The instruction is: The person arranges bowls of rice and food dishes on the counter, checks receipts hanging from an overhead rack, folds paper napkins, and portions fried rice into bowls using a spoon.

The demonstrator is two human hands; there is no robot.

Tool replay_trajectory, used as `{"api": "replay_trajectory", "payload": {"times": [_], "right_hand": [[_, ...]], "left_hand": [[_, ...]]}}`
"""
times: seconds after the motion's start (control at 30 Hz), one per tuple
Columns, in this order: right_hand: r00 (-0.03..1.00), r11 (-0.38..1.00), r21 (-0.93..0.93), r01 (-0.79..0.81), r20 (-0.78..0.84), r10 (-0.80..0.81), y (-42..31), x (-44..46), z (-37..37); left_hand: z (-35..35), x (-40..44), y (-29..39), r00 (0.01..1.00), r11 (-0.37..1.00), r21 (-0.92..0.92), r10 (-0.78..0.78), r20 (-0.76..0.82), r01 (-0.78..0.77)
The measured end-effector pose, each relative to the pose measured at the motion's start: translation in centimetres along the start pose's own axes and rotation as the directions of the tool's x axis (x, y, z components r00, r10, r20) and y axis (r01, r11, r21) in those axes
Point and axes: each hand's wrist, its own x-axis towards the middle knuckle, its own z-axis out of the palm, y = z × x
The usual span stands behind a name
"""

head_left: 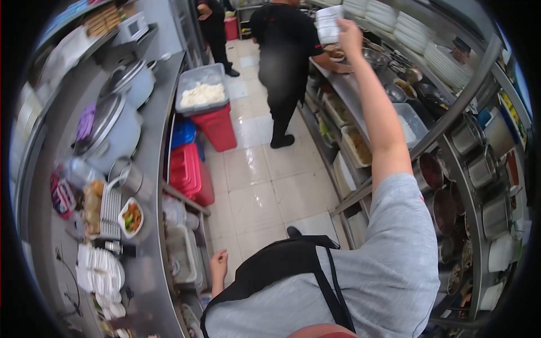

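Observation:
My right arm reaches far forward and up over the right-hand counter. At its end my right hand [350, 38] grips a white paper slip [328, 25] with faint print by its right edge, near the stacked white plates [380, 16]. My left hand [218, 262] hangs low at my left side, beside the left counter's edge. Its fingers are curled in, and I see nothing in them. A black apron [276, 262] covers my front.
A person in black [282, 62] stands ahead at the right counter; another person [214, 34] is farther back. A tub of white food [203, 93] sits on a red bin [217, 127]. On the left counter [149, 225] are large pots [115, 127] and a bowl of vegetables [131, 217].

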Motion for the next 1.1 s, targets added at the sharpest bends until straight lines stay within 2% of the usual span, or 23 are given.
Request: {"api": "replay_trajectory", "payload": {"times": [0.07, 0.13, 0.2, 0.27, 0.33, 0.4, 0.43, 0.47, 0.5, 0.53, 0.6, 0.63, 0.77, 0.8, 0.83, 0.87, 0.93, 1.0, 1.03, 1.07, 1.1], "right_hand": [[0.993, 0.988, -0.136, -0.072, -0.098, 0.058, 7.2, 5.9, -4.1], [0.947, 0.949, -0.171, -0.266, -0.229, 0.224, 12.9, 10.1, -8.1], [0.934, 0.908, -0.346, -0.236, -0.339, 0.113, 19.3, 13.4, -12.3], [0.922, 0.896, -0.396, -0.200, -0.384, 0.036, 24.6, 16.1, -16.7], [0.883, 0.861, -0.400, -0.315, -0.457, 0.111, 27.1, 18.2, -20.7], [0.881, 0.782, -0.536, -0.319, -0.472, 0.036, 28.8, 19.8, -24.3], [0.883, 0.776, -0.545, -0.318, -0.469, 0.032, 30.7, 20.7, -25.9], [0.845, 0.707, -0.568, -0.421, -0.530, 0.078, 32.9, 21.8, -27.5], [0.798, 0.628, -0.578, -0.521, -0.592, 0.117, 34.0, 22.3, -28.7], [0.797, 0.622, -0.583, -0.523, -0.592, 0.116, 35.1, 22.5, -29.7], [0.718, 0.792, -0.265, -0.549, -0.635, 0.285, 33.7, 23.2, -31.2], [0.750, 0.813, -0.304, -0.497, -0.622, 0.226, 33.0, 23.3, -31.7], [0.735, 0.838, -0.280, -0.468, -0.649, 0.194, 30.7, 23.5, -31.4], [0.742, 0.821, -0.352, -0.451, -0.658, 0.126, 31.7, 23.6, -31.6], [0.749, 0.799, -0.419, -0.431, -0.660, 0.058, 32.4, 23.6, -31.4], [0.750, 0.803, -0.413, -0.429, -0.658, 0.063, 31.7, 23.0, -30.3], [0.575, 0.760, -0.569, -0.314, -0.751, -0.325, 28.3, 20.9, -26.0], [0.550, 0.823, -0.567, 0.035, -0.676, -0.490, 26.5, 19.6, -20.7], [0.666, 0.821, -0.554, 0.137, -0.562, -0.491, 25.8, 18.5, -17.7], [0.731, 0.893, -0.389, 0.228, -0.537, -0.421, 23.2, 16.5, -13.3], [0.820, 0.938, -0.253, 0.237, -0.466, -0.333, 18.9, 14.1, -9.3]], "left_hand": [[4.3, 2.8, -1.9, 0.978, 0.966, 0.210, -0.178, 0.105, 0.153], [8.5, 4.7, -6.4, 0.975, 0.981, 0.148, -0.147, 0.169, 0.123], [11.8, 5.7, -11.2, 0.940, 0.951, 0.268, -0.223, 0.260, 0.151], [13.1, 6.6, -10.9, 0.887, 0.903, 0.358, -0.350, 0.300, 0.235], [14.0, 7.1, -10.5, 0.842, 0.861, 0.403, -0.446, 0.302, 0.312], [13.8, 7.5, -9.9, 0.819, 0.827, 0.420, -0.507, 0.270, 0.374], [13.8, 7.7, -9.4, 0.814, 0.820, 0.417, -0.520, 0.260, 0.391], [13.0, 8.2, -9.3, 0.812, 0.812, 0.419, -0.532, 0.241, 0.407], [12.8, 8.8, -9.4, 0.816, 0.811, 0.412, -0.532, 0.226, 0.414], [12.6, 9.2, -9.5, 0.822, 0.813, 0.408, -0.528, 0.212, 0.416], [11.9, 10.1, -9.0, 0.839, 0.817, 0.398, -0.514, 0.177, 0.417], [11.7, 10.8, -8.7, 0.849, 0.824, 0.389, -0.502, 0.164, 0.411], [12.2, 13.0, -7.5, 0.902, 0.870, 0.349, -0.411, 0.129, 0.347], [12.3, 13.3, -6.8, 0.902, 0.869, 0.351, -0.412, 0.126, 0.348], [13.3, 14.1, -5.8, 0.869, 0.865, 0.265, -0.473, 0.143, 0.427], [14.2, 14.5, -4.9, 0.832, 0.846, 0.174, -0.530, 0.165, 0.505], [15.1, 14.1, -4.0, 0.856, 0.871, 0.165, -0.487, 0.174, 0.463], [15.4, 13.3, -3.7, 0.879, 0.895, 0.161, -0.442, 0.180, 0.417], [15.4, 12.5, -3.9, 0.874, 0.892, 0.155, -0.449, 0.185, 0.425], [15.1, 11.5, -4.3, 0.869, 0.888, 0.150, -0.457, 0.187, 0.435], [14.4, 10.5, -4.7, 0.868, 0.883, 0.149, -0.467, 0.169, 0.446]]}}
